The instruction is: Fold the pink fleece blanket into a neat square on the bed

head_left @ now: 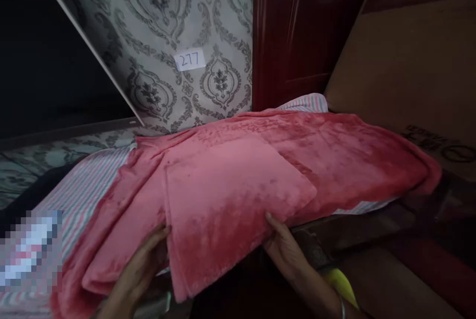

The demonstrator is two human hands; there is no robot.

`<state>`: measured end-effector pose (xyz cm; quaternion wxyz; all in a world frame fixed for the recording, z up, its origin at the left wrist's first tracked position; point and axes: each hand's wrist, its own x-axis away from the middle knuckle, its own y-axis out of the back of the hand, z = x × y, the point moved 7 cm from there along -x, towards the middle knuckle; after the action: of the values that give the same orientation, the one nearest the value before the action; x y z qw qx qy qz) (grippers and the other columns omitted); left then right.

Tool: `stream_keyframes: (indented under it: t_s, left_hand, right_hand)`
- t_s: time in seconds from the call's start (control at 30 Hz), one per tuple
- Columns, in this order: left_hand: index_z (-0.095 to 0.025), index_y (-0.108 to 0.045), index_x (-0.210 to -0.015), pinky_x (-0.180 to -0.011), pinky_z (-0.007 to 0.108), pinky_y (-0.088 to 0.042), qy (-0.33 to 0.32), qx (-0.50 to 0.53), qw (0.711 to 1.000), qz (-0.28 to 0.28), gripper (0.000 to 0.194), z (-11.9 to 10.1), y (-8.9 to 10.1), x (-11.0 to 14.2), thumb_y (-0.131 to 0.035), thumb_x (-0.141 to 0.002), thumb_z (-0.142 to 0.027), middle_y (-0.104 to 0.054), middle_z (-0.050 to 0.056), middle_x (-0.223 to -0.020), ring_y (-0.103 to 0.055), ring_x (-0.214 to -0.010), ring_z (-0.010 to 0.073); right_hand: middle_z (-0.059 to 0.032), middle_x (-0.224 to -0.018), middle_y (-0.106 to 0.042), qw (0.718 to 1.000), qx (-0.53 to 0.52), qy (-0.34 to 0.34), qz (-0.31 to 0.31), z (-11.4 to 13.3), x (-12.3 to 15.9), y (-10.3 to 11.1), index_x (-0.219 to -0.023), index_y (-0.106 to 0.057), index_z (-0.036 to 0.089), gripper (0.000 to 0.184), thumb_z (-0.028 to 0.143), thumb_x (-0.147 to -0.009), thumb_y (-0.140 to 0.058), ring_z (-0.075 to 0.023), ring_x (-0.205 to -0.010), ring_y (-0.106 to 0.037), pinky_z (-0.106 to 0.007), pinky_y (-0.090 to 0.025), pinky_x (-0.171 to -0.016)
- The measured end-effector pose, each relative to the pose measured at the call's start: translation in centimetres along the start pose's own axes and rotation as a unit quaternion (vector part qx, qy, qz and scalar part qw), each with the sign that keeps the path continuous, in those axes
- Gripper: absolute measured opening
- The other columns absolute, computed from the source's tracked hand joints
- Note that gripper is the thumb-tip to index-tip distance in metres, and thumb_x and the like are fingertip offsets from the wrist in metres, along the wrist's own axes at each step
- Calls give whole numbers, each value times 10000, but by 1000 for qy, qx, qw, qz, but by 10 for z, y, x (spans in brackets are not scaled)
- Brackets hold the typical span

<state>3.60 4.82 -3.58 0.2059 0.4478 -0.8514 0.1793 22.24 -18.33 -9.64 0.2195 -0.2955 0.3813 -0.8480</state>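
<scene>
A folded piece of pink plush blanket [230, 185] lies on top of a larger spread pink plush blanket [357, 155]. Its front corner hangs down past the near edge of the surface beneath. My right hand [284, 247] grips its front right edge, thumb on top and the other fingers hidden underneath. At its left edge, my left hand [148, 254] is closed against the fold; its fingertips are partly hidden by the cloth. Under the spread blanket a striped cloth [92, 180] shows at the left, the back and the front right.
A large cardboard box [416, 61] stands at the right, beside a dark red door [290, 26]. A dark screen [55, 61] leans in at the left. A paper label [190, 59] reading 277 is on the patterned wall. Something yellow [340, 284] sits behind my right forearm.
</scene>
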Motion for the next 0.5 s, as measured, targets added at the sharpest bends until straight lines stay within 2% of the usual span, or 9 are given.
stream_keyframes:
  t_s: [0.03, 0.1, 0.17, 0.2, 0.27, 0.33, 0.4, 0.5]
  left_hand:
    - [-196, -653, -1028, -729, 392, -600, -32, -17, 999, -8, 555, -6, 6, -2, -855, -542, -372, -757, 83, -938, -728, -960, 323]
    - [-221, -619, -1134, -767, 380, -588, -133, -72, 986, -67, 640, -30, 21, -7, -847, -567, -410, -739, 79, -1052, -714, -977, 293]
    - [-244, -595, -1186, -857, 386, -571, -259, -148, 946, -130, 658, -65, 28, -10, -813, -607, -469, -690, 87, -1215, -686, -1043, 277]
    - [-247, -593, -1191, -904, 391, -559, -316, -187, 919, -144, 641, -83, 24, -12, -786, -637, -504, -659, 94, -1284, -668, -1090, 280]
    - [-244, -597, -1200, -991, 413, -530, -400, -263, 867, -135, 603, -114, 3, -21, -713, -700, -561, -627, 107, -1354, -632, -1182, 295]
    - [-224, -606, -1220, -1063, 445, -493, -442, -332, 828, -96, 611, -139, -29, -39, -639, -737, -598, -637, 125, -1362, -608, -1244, 311]
    - [-187, -620, -1243, -1114, 471, -455, -443, -399, 802, -47, 667, -157, -65, -64, -581, -742, -627, -639, 154, -1384, -591, -1288, 329]
    - [-125, -670, -1212, -1108, 475, -464, -396, -481, 782, 14, 758, -174, -108, -107, -569, -704, -678, -648, 215, -1376, -607, -1283, 366]
  right_hand:
    - [-25, -1092, -778, 1000, -5, -2, -2, 0, 0, 0, -1027, -755, 257, 377, 395, -707, -897, -275, -1066, -706, -450, -587, -954]
    - [-34, -1071, -783, 1000, -13, -6, -1, 0, 0, 0, -1004, -761, 243, 375, 391, -691, -906, -283, -1062, -707, -447, -590, -944]
    - [-43, -1037, -788, 1000, -11, -9, 6, 0, 0, -2, -963, -767, 231, 359, 397, -679, -912, -289, -1056, -709, -443, -588, -940]
    - [-48, -1027, -789, 1000, -8, -9, 13, 0, 0, -3, -950, -769, 224, 352, 404, -683, -910, -289, -1056, -710, -442, -585, -943]
    - [-62, -1014, -790, 1000, -2, -7, 24, -1, 0, -4, -935, -771, 206, 356, 419, -686, -909, -288, -1047, -713, -440, -577, -951]
    - [-69, -998, -791, 1000, 0, -4, 25, -2, -1, -4, -932, -772, 189, 386, 427, -667, -921, -282, -1028, -718, -438, -568, -959]
    - [-70, -980, -792, 1000, -4, 1, 20, -4, -4, -4, -945, -774, 181, 430, 429, -634, -940, -278, -1010, -722, -438, -560, -964]
    - [-78, -980, -792, 1000, -12, 16, 22, -4, -8, -6, -970, -774, 177, 483, 439, -606, -954, -276, -1001, -725, -438, -554, -964]
